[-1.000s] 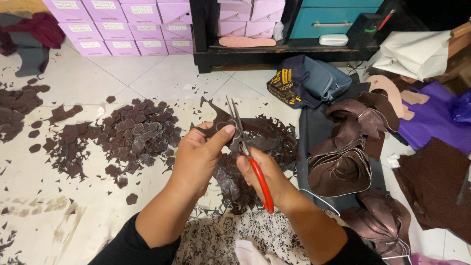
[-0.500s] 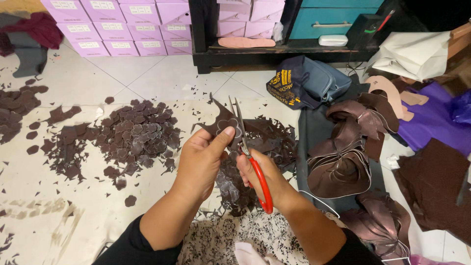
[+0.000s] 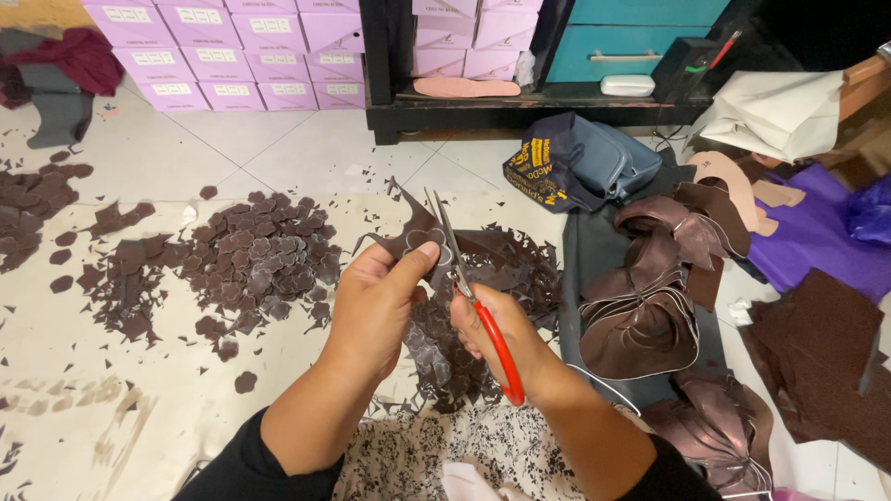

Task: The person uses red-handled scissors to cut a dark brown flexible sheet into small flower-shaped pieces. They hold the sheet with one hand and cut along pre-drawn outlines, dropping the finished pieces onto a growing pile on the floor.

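My left hand (image 3: 376, 306) pinches a small dark brown leather piece (image 3: 408, 232) with ragged points, held up over the floor. My right hand (image 3: 497, 339) grips red-handled scissors (image 3: 473, 301), whose blades point up and away and meet the brown piece beside my left thumb. Below both hands lies a heap of brown offcuts (image 3: 464, 315). To the left sits a pile of small cut brown shapes (image 3: 255, 260).
Stacked brown leather sheets (image 3: 650, 306) lie at right, with purple fabric (image 3: 817, 241) and a dark blue bag (image 3: 575, 167) behind. Lilac boxes (image 3: 241, 46) and a black shelf unit (image 3: 520, 102) line the back. More scraps (image 3: 32, 204) lie far left on the tiled floor (image 3: 297, 139).
The brown piece has turned slightly in my left hand and the scissors have shifted a little along its edge. Both hands stay in about the same place.
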